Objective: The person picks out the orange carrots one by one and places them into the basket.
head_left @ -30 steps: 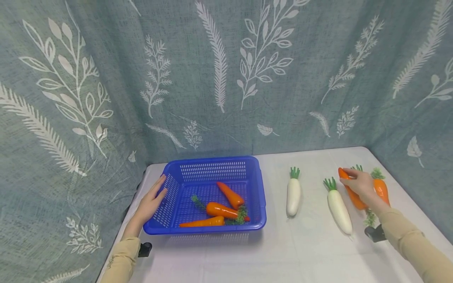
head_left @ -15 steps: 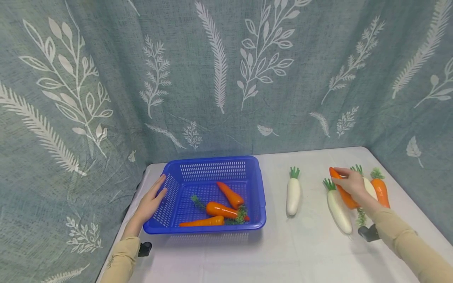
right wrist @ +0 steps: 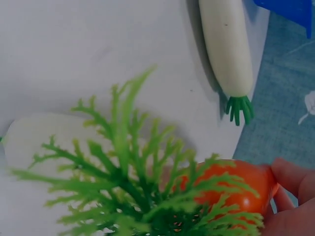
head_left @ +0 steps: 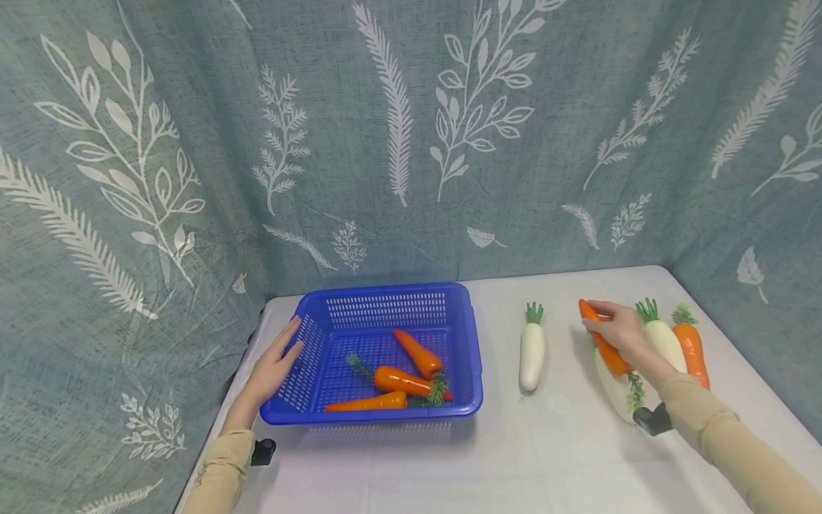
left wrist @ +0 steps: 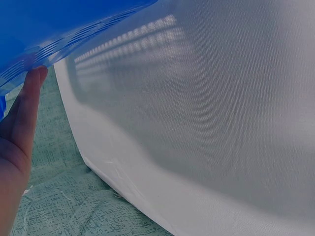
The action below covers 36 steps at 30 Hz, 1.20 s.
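Note:
My right hand [head_left: 624,330] pinches an orange carrot [head_left: 602,341] near its pointed end. The carrot slants over a white radish [head_left: 615,389] and covers much of it. In the right wrist view the carrot's green leafy top [right wrist: 142,191] fills the front, with its orange body [right wrist: 231,184] behind. My left hand [head_left: 272,364] lies with straight fingers along the left wall of a blue plastic basket [head_left: 385,420]. The left wrist view shows those fingers [left wrist: 30,105] against the basket's slotted side. Several carrots lie in the basket, among them one at the back [head_left: 417,353].
Right of the basket lies another white radish [head_left: 532,353]. Beyond my right hand are a further radish [head_left: 664,344] and a carrot [head_left: 691,351] side by side. A patterned grey-green curtain [head_left: 411,178] hangs behind the white table [head_left: 417,471].
My right hand has carried the carrot leftward from beside the right-hand carrot, across to the middle radish, uncovering the radish behind. The left hand and basket have stayed put.

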Motion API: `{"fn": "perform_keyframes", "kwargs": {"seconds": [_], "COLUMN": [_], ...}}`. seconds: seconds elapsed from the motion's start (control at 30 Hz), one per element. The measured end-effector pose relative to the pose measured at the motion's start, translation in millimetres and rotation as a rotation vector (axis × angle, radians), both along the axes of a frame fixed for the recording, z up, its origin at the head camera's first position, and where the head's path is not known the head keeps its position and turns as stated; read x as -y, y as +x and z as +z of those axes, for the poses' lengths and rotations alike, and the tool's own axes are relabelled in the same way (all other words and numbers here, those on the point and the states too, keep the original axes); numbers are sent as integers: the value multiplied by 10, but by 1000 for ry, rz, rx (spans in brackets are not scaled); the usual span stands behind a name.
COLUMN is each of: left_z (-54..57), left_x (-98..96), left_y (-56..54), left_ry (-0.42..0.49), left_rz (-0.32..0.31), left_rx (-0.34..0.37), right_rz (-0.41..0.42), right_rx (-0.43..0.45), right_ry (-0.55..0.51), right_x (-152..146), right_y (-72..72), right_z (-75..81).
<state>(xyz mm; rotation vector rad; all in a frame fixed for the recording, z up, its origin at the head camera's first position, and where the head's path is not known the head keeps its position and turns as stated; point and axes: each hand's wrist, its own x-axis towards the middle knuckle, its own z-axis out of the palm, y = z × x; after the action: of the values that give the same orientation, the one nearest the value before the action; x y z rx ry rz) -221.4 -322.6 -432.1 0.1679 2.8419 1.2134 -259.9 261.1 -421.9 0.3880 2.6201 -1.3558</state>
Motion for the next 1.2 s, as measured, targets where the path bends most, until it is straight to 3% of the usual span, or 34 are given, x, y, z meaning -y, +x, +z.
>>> {"fn": "perform_keyframes", "kwargs": {"seconds": [0.7,1.2], "left_z": [-46,-79], "left_x": [-3,-1], "left_y": [21,36], "left_ry": [-12,-8], "left_rz": [-1,0], "left_rx": [-30,-43], "right_rz": [31,124], "right_rx": [-45,-90], "right_ry": [-62,-142], "right_x": [290,584], "right_y": [-19,-4], "right_z": [42,131]}}
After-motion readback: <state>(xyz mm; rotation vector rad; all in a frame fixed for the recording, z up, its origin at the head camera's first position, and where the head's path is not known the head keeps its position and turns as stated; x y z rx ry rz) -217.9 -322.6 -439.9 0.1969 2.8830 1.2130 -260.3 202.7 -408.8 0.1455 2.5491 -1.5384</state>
